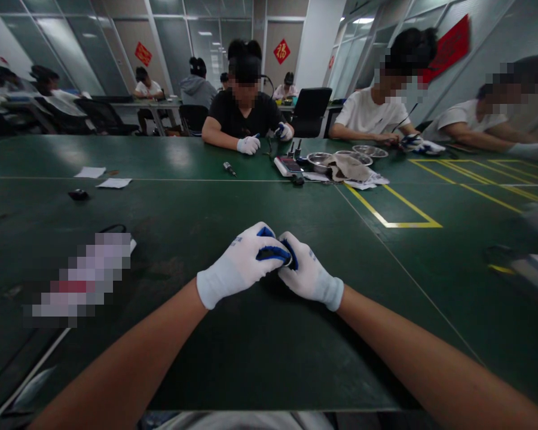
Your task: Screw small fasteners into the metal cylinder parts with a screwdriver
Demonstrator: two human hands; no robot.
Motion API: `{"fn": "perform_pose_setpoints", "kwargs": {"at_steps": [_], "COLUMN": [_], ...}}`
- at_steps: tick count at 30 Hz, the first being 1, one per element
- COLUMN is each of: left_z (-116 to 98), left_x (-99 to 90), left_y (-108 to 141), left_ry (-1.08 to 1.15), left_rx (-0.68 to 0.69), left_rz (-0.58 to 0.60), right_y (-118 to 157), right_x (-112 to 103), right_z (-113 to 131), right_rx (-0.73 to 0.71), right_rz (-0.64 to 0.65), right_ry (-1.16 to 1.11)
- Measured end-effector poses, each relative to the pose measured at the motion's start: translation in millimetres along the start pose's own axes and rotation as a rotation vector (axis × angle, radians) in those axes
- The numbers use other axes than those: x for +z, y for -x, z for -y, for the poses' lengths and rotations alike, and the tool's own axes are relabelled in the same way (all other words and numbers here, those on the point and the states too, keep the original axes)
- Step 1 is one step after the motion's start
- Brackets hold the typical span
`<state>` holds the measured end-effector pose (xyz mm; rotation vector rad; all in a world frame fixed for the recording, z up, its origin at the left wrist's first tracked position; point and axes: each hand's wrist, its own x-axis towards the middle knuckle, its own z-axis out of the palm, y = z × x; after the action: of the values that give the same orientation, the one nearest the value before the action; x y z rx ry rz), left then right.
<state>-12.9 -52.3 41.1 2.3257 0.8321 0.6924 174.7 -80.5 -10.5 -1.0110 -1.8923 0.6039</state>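
Note:
Both of my hands wear white gloves with blue palms, and they meet above the green table. My left hand is curled, its thumb and fingers closing together at the right. Against them press the bent fingers of my right hand. A small, dark thing with a pale curved edge shows between the fingertips. The gloves hide most of it, so its kind cannot be made out.
A blurred-out device with cables lies at left, near a small black object and white papers. Across the table are a metal-tipped item, steel bowls and a cloth. Several people sit around.

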Motion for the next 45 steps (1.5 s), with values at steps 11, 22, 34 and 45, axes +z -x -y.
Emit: {"fn": "perform_pose_setpoints", "kwargs": {"at_steps": [11,22,34,45], "left_z": [-5.9,-7.2,-6.5,-7.0], "left_x": [-4.2,-2.5,3.0,11.7], "left_y": [-2.1,-0.4,1.1,1.7], "left_ry": [0.004,-0.07,-0.316,-0.482], "left_rx": [-0.045,-0.024,0.089,0.13], "left_rz": [0.081,0.073,0.079,0.07], "right_y": [1.7,2.6,4.6,5.1], "right_x": [0.7,1.5,0.8,3.8], "right_z": [-0.4,-1.4,-5.9,-9.7], "right_rx": [-0.042,-0.087,-0.106,-0.15], "right_rz": [0.033,0.038,0.045,0.03], "right_ry": [0.037,0.039,0.044,0.095]}}
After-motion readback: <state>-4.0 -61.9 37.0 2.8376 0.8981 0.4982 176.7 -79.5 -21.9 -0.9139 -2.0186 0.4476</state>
